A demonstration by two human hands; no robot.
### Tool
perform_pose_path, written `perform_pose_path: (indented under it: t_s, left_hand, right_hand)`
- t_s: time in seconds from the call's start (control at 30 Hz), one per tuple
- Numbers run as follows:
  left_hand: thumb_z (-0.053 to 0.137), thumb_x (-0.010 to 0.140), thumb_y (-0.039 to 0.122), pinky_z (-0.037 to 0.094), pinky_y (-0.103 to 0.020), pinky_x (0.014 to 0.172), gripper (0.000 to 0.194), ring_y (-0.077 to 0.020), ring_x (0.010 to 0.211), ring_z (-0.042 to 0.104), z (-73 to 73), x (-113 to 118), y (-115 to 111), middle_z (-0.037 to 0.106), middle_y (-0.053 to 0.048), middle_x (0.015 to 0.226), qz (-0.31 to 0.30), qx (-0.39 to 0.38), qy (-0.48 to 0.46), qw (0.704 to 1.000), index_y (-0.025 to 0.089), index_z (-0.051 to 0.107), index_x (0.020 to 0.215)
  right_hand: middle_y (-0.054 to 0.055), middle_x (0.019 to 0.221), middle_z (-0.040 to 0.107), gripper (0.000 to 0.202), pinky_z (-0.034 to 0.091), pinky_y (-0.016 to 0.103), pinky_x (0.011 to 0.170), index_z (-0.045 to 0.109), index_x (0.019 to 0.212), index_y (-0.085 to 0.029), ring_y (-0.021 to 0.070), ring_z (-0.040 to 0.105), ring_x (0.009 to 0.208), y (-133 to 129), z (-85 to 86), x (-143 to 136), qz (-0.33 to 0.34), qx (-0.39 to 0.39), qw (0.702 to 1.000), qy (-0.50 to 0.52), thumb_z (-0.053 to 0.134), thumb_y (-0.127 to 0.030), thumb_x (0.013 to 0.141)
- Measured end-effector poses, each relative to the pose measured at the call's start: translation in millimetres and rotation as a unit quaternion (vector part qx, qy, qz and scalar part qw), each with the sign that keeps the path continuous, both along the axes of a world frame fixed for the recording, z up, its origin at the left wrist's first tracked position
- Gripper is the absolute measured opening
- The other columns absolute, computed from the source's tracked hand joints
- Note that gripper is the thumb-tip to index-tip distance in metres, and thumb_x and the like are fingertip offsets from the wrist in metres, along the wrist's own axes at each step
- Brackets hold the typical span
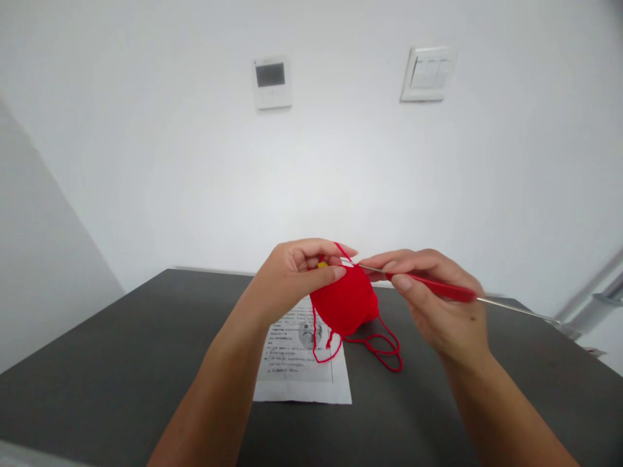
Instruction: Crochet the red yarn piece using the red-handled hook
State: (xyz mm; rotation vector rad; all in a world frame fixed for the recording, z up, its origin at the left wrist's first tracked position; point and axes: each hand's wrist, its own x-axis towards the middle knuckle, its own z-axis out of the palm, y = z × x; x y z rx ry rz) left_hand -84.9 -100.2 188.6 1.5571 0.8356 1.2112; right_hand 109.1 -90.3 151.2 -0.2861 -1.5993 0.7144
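A red crocheted piece (pixel 343 301) hangs from my left hand (pixel 302 272), pinched between thumb and fingers at its upper edge. Red yarn passes over the left index finger. A small yellow item (pixel 322 264) shows beside those fingers. My right hand (pixel 438 305) is closed around the red handle of a crochet hook (pixel 450 289), whose thin metal shaft points left to the top of the piece. The hook's tip is too small to make out. Loose red yarn (pixel 389 353) loops down below and to the right of the piece.
A printed sheet of paper (pixel 302 391) lies on the dark table (pixel 389 421) under the work. The white wall behind carries a small panel with a screen (pixel 271 83) and a switch plate (pixel 428 74). Grey metal tubing (pixel 594 311) stands at the right edge.
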Motion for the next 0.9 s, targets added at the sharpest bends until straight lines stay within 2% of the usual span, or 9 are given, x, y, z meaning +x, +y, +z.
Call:
perform_pose_path:
  t_s: [0.17, 0.3, 0.6, 0.9]
  left_hand:
    - [0.07, 0.07, 0.02, 0.046, -0.021, 0.059, 0.025, -0.0117, 0.066, 0.06, 2.1, -2, 0, 0.067, -0.003, 0.075, -0.004, -0.024, 0.014, 1.0, 0.015, 0.073, 0.095]
    - [0.07, 0.069, 0.018, 0.045, -0.022, 0.059, 0.025, -0.0115, 0.066, 0.059, 4.1, -1, -1, 0.065, -0.002, 0.074, -0.005, -0.022, 0.037, 0.999, 0.014, 0.073, 0.093]
    - [0.068, 0.069, 0.018, 0.045, -0.022, 0.06, 0.027, -0.0119, 0.068, 0.058, 3.2, 2, 0, 0.064, -0.002, 0.075, 0.005, -0.004, 0.066, 0.998, 0.014, 0.073, 0.095]
    - [0.063, 0.075, 0.019, 0.046, -0.023, 0.062, 0.028, -0.0131, 0.071, 0.059, -0.4, 1, 1, 0.065, -0.003, 0.079, 0.019, 0.038, 0.113, 0.993, 0.016, 0.072, 0.101]
  right_hand:
    - [0.004, 0.101, 0.075, 0.007, 0.06, 0.04, 0.082, 0.067, 0.091, -0.023, 0.0204, 0.072, 0.094, 7, 1.5, 8, 0.081, -0.032, 0.996, -0.015, 0.061, -0.02, 0.089]
    - [0.006, 0.101, 0.075, 0.006, 0.06, 0.041, 0.082, 0.065, 0.089, -0.022, 0.0215, 0.072, 0.093, 8, 2.8, 16, 0.098, -0.043, 0.993, -0.049, 0.06, -0.021, 0.09]
    - [0.006, 0.104, 0.074, 0.006, 0.058, 0.038, 0.082, 0.064, 0.088, -0.023, 0.0223, 0.07, 0.096, 0, 7.1, 25, 0.037, -0.024, 0.992, -0.121, 0.059, -0.02, 0.09]
    - [0.004, 0.102, 0.074, 0.008, 0.056, 0.032, 0.08, 0.063, 0.086, -0.024, 0.0196, 0.071, 0.093, -7, 11.9, 26, -0.027, 0.004, 0.984, -0.177, 0.057, -0.022, 0.09]
